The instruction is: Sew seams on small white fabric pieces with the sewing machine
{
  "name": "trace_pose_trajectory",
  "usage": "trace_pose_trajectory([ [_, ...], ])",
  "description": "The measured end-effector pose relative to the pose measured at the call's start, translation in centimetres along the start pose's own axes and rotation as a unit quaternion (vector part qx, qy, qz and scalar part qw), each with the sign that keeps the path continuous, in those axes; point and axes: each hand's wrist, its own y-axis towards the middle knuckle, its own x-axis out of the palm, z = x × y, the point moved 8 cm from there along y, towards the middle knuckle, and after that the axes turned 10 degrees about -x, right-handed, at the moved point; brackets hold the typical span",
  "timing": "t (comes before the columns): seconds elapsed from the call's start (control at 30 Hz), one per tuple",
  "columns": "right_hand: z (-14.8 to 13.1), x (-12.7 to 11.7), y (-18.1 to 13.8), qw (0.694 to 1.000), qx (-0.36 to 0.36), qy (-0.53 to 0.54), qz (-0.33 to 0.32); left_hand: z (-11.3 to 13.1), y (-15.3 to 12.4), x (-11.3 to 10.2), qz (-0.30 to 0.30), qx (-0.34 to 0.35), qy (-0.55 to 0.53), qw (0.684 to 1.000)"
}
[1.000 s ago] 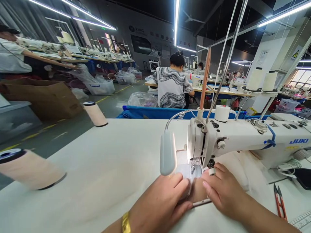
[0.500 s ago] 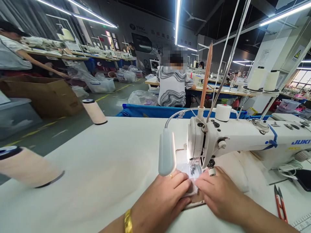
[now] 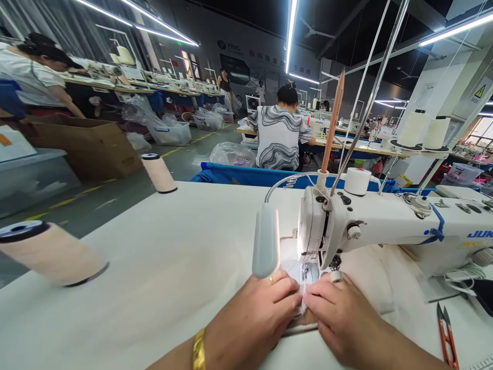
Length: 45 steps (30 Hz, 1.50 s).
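Under the needle of a white sewing machine (image 3: 319, 226) lies a small piece of thin white fabric (image 3: 303, 295). My left hand (image 3: 265, 306) pinches it from the left, a ring on one finger and a gold bangle at the wrist. From the right my right hand (image 3: 341, 311) grips the same fabric, its fingertips close to those of the left and just in front of the presser foot (image 3: 307, 272). Most of the fabric is hidden by my fingers. A lit grey lamp (image 3: 265, 241) hangs over my left hand.
Two cones of peach thread (image 3: 158, 173) stand on the table's left side. Red-handled thread snips (image 3: 447, 334) lie at right, below a dark phone-like object (image 3: 484, 294). Sheer pale fabric (image 3: 404, 280) lies behind my right hand. A person (image 3: 281, 131) sits ahead.
My hands have drawn closer together at the fabric, the right moving slightly left. The whole view has shifted a little. At far left, a co-worker's head and arm have moved.
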Motion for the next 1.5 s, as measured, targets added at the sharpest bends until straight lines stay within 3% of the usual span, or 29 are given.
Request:
trace_pose_trajectory([
  [0.23, 0.1, -0.2, -0.2, 1.000, 0.005, -0.001, 0.016, -0.4, -0.2, 0.3, 0.031, 0.003, 0.006, 1.000],
  [0.47, 0.5, -0.6, -0.2, 0.999, 0.012, 0.005, 0.050, -0.4, -0.3, 0.2, 0.023, 0.010, -0.030, 0.999],
  [0.67, 1.8, -1.2, 0.4, 0.992, 0.082, 0.010, 0.098, -1.5, 0.4, -0.6, 0.048, -0.042, -0.079, 0.995],
  [0.8, 2.7, -0.7, 1.0, 0.986, 0.129, 0.071, 0.083, -2.3, 0.8, -0.5, 0.030, -0.078, -0.093, 0.992],
  [0.93, 3.2, -0.2, 1.3, 0.983, 0.152, 0.074, 0.077, -2.3, 1.0, -0.4, 0.024, -0.071, -0.104, 0.992],
  [1.2, 3.1, 0.6, 1.2, 0.987, 0.135, 0.037, 0.079, -1.4, 0.9, -0.7, 0.041, -0.029, -0.115, 0.992],
  [1.4, 1.0, 0.2, 0.4, 0.996, 0.033, -0.022, 0.075, 0.2, 0.0, -0.1, 0.006, 0.022, -0.087, 0.996],
  [1.5, 0.6, -0.4, -0.2, 0.997, 0.021, -0.032, 0.073, 1.1, -0.2, -0.3, 0.008, 0.041, -0.064, 0.997],
])
